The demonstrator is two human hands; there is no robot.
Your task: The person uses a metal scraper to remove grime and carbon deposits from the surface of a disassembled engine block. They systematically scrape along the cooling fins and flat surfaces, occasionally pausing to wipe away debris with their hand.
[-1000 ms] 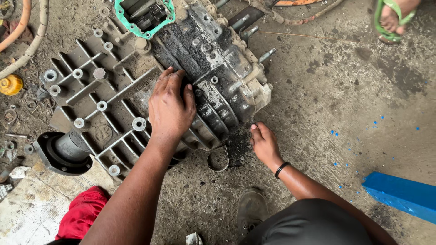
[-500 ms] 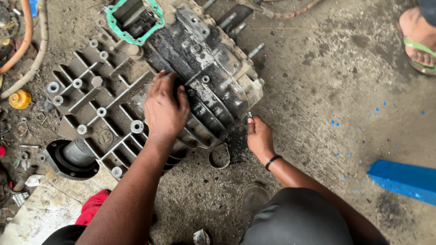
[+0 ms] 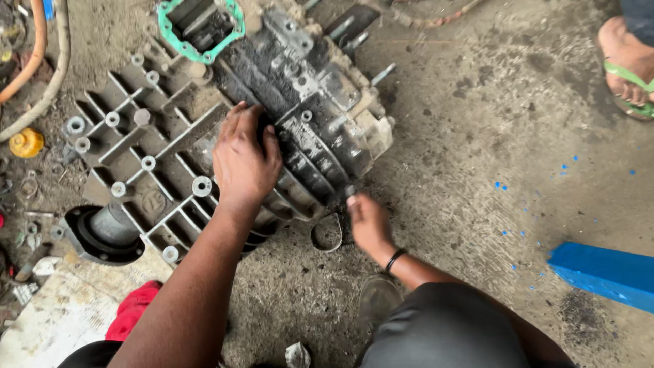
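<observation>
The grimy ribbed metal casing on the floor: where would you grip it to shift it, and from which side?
Probably by the ribbed dark body of the casing, from the near side where the left hand already rests flat on it. The ribs give the fingers edges to catch. The right hand could take the lower corner by the floor. The studs look too thin.

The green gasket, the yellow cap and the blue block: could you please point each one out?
green gasket [image 3: 163, 28]: head view, left edge of the ring.
yellow cap [image 3: 26, 144]: head view, top of the cap.
blue block [image 3: 606, 272]: head view, upper face.
</observation>
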